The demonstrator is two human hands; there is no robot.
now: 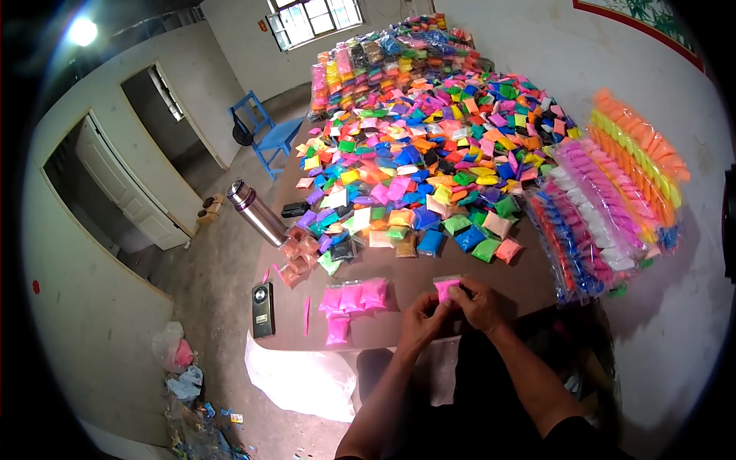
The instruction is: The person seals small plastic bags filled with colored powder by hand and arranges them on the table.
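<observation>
Head view: I look down over a brown table (529, 287).
Packet heap (452, 146): many colours, covering the table's far part and piled highest at the far end.
Bagged rows (606, 184): clear bags of packets, side by side along the right.
Blue chair (280, 136): beyond the table's left side.
Thermos flask (259, 213): metallic, by the left edge.
Left hand (422, 316): I see its fingers pinching the held packet's lower left.
Right hand (477, 303): grasping the same packet, thumb across it.
Smartphone (262, 310): near left corner.
Pink packets (351, 296): three in a row, one below, left of the hands.
Held packet (446, 287): pink, between both hands, above the near edge.
Pink stick (307, 315): between smartphone and pink packets.
</observation>
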